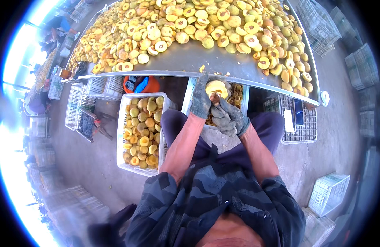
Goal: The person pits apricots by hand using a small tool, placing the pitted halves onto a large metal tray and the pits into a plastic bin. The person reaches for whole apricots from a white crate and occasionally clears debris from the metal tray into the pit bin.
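My left hand (202,98), in a dark grey work glove, is closed around a yellow halved peach-like fruit (216,88) just below the table's front edge. My right hand (228,119), gloved too, is curled close against it, with a brown pit-like piece (214,97) showing between the hands. Whether my right hand grips a tool is hidden. Beyond the hands, a metal table (183,58) carries a large heap of halved fruit (205,23). Under its edge, between my knees, stands a crate (245,98) holding brownish pieces (236,94).
A white plastic crate of fruit halves (142,132) stands left of my legs. Behind it is an orange bucket (153,85) with blue items. At right a phone (298,111) lies on an upturned crate (304,131). Stacked crates (322,27) and people (59,26) are farther off.
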`<state>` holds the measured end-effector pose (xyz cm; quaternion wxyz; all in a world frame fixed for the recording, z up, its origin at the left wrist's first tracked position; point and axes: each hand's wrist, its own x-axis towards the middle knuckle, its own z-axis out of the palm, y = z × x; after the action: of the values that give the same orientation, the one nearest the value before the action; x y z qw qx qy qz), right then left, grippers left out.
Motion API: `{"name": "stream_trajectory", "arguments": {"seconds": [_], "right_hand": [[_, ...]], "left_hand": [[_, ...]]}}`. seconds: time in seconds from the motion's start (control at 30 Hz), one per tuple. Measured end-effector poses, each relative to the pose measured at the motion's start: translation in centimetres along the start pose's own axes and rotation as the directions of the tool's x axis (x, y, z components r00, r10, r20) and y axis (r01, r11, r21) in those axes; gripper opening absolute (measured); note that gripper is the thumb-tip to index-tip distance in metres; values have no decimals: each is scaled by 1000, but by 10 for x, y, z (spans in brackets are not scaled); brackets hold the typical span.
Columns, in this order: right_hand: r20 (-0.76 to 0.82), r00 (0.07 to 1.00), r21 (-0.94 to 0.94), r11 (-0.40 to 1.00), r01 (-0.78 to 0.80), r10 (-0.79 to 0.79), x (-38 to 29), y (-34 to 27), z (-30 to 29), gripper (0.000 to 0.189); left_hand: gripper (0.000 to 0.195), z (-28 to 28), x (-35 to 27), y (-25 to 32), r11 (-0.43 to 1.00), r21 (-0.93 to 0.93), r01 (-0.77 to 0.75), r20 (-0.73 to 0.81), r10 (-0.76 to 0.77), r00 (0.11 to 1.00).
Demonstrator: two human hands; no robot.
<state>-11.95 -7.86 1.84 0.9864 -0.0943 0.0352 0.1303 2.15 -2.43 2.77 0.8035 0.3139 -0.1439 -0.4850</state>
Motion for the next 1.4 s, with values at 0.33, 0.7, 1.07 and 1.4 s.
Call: {"name": "stream_trajectory", "arguments": {"seconds": [0.33,0.7,1.07,1.4], "right_hand": [[-435,864,-579,814,-52,-254,-11,-9,-17,56],[-639,618,-730,615,-298,-459,-5,-8,-25,64],[-542,691,-749,647,-140,-478,-6,-11,-67,40],[-529,673,-750,656,-86,-516,-6,-14,-72,41]], "left_hand": [[36,-43,-15,39,942,57,-330,-266,333,905],[36,-323,-204,160,-431,621,655,73,863,499],[44,-99,123,63,-306,890,-339,441,386,810],[67,-91,267,-30,-493,865,98,72,315,946]]}}
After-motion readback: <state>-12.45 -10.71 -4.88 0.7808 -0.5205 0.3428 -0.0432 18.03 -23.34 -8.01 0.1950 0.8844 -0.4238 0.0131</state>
